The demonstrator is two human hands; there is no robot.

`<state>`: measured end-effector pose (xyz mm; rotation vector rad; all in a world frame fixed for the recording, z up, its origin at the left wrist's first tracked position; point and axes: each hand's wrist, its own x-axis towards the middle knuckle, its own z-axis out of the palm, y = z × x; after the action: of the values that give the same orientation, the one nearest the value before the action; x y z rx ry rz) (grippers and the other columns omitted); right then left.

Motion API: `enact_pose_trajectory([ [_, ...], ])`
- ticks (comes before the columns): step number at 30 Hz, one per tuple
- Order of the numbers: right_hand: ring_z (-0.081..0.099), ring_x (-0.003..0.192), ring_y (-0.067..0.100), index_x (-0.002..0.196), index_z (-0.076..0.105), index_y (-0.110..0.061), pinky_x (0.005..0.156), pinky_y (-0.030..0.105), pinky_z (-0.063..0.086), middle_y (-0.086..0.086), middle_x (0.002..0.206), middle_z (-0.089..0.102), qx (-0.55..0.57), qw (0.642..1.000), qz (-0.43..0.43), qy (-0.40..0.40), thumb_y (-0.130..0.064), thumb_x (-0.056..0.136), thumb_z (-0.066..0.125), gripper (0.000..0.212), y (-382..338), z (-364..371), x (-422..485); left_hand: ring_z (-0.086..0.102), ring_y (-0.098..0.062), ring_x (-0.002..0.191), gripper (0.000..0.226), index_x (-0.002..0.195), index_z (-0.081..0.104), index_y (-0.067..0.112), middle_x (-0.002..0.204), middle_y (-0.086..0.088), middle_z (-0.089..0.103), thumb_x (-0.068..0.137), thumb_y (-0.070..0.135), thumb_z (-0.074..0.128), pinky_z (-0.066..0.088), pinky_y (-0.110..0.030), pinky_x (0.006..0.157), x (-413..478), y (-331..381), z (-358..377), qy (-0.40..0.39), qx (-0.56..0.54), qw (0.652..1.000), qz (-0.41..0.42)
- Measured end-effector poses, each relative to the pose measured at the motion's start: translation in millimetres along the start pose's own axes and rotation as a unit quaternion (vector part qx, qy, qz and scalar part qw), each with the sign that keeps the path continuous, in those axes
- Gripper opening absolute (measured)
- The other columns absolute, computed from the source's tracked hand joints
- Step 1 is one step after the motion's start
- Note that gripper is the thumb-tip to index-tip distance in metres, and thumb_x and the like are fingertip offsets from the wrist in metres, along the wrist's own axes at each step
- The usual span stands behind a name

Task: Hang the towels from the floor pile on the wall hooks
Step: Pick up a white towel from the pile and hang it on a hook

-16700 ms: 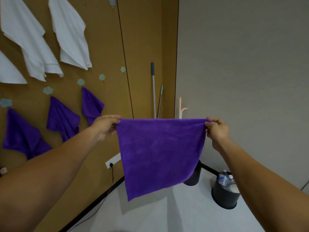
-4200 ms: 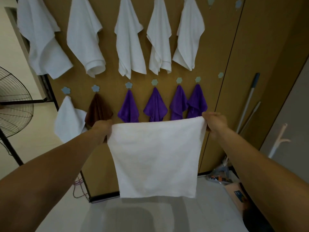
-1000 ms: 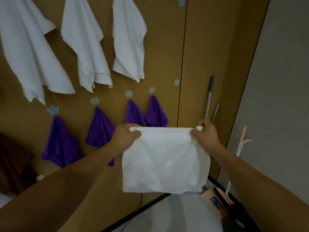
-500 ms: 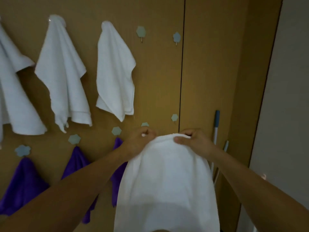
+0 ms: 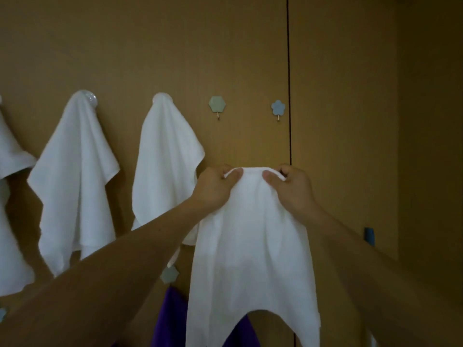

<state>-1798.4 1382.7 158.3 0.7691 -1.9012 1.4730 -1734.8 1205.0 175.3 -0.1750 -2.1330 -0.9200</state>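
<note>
Room: dim, with a brown wood-panel wall [image 5: 338, 96] filling the view and a dark vertical seam [image 5: 288, 71] running down it right of centre.
Forearms: both reached up from the lower corners toward the wall.
Left hand [image 5: 215, 189]: thumb and curled fingers pinched the left end of the top edge of the white towel [image 5: 253, 259].
Right hand [image 5: 293, 189]: gripped the right end the same way, thumb pressed on the front of the cloth.
White towel: held up between the two hands, its top edge bunched into a short arc. The rest hung down in front of the wall, the lower hem arched and both corners running out of frame.
Towel's place: its top edge sat below and between the green hexagon hook [image 5: 217, 104] and the blue flower hook [image 5: 278, 107] — apart from both, their small metal pegs showing.
Behind it: a purple towel [image 5: 172, 319] hung under a pale lower hook [image 5: 169, 274], partly covered by the held cloth.
Hung towels: one white towel [image 5: 165, 166] draped just left of the green hook, another [image 5: 75, 176] further left, a third [image 5: 10, 221] cut off at the frame edge.
Far right: a blue handle tip [image 5: 369, 236] against the wall.
</note>
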Motion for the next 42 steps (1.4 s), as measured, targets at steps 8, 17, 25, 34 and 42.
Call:
enact_pose_trajectory([
  [8, 0.051, 0.065, 0.016, 0.07, 0.053, -0.009, 0.059, 0.029, 0.038, 0.003, 0.069, 0.055, 0.075, 0.996, -0.008, 0.046, -0.033, 0.09, 0.062, 0.033, -5, 40, 97, 0.057, -0.02, 0.083, 0.034, 0.097, 0.061, 0.007, 0.088, -0.004, 0.062, 0.096, 0.039, 0.051, 0.039, -0.028, 0.067, 101, -1, 0, 0.118, 0.018, 0.993, 0.011],
  [17, 0.064, 0.078, 0.026, 0.074, 0.064, -0.011, 0.07, 0.038, 0.05, 0.008, 0.08, 0.068, 0.097, 0.993, -0.056, 0.037, -0.031, 0.083, 0.066, 0.022, -39, 76, 204, 0.058, -0.02, 0.081, 0.029, 0.102, 0.065, 0.01, 0.087, -0.001, 0.061, 0.094, 0.035, 0.052, 0.04, -0.03, 0.068, 189, 8, -37, 0.242, 0.121, 0.962, 0.022],
  [25, 0.062, 0.078, 0.021, 0.072, 0.057, -0.023, 0.062, 0.029, 0.044, -0.003, 0.079, 0.065, -0.01, 0.996, -0.067, 0.053, -0.042, 0.081, 0.063, 0.022, -33, 102, 238, 0.054, -0.017, 0.079, 0.024, 0.102, 0.059, 0.012, 0.088, 0.001, 0.058, 0.092, 0.031, 0.05, 0.038, -0.03, 0.065, 212, -9, -43, 0.286, 0.22, 0.933, 0.005],
  [34, 0.064, 0.075, 0.024, 0.073, 0.06, -0.015, 0.062, 0.028, 0.044, 0.003, 0.077, 0.064, -0.009, 0.997, 0.033, -0.069, -0.031, 0.068, 0.071, 0.019, -33, 99, 231, 0.054, -0.019, 0.063, 0.02, 0.073, 0.054, 0.011, 0.074, -0.005, 0.057, 0.08, 0.025, 0.066, 0.036, -0.026, 0.046, 197, -1, -48, 0.151, 0.114, 0.96, -0.208],
  [42, 0.051, 0.102, 0.025, 0.089, 0.059, -0.024, 0.081, 0.036, 0.036, 0.002, 0.101, 0.053, -0.306, 0.948, -0.084, 0.021, -0.056, 0.078, 0.063, 0.034, -36, 93, 220, 0.055, -0.02, 0.063, 0.037, 0.072, 0.052, 0.014, 0.073, -0.004, 0.057, 0.079, 0.047, 0.067, 0.038, -0.028, 0.046, 179, 4, -51, 0.044, 0.328, 0.924, -0.189],
])
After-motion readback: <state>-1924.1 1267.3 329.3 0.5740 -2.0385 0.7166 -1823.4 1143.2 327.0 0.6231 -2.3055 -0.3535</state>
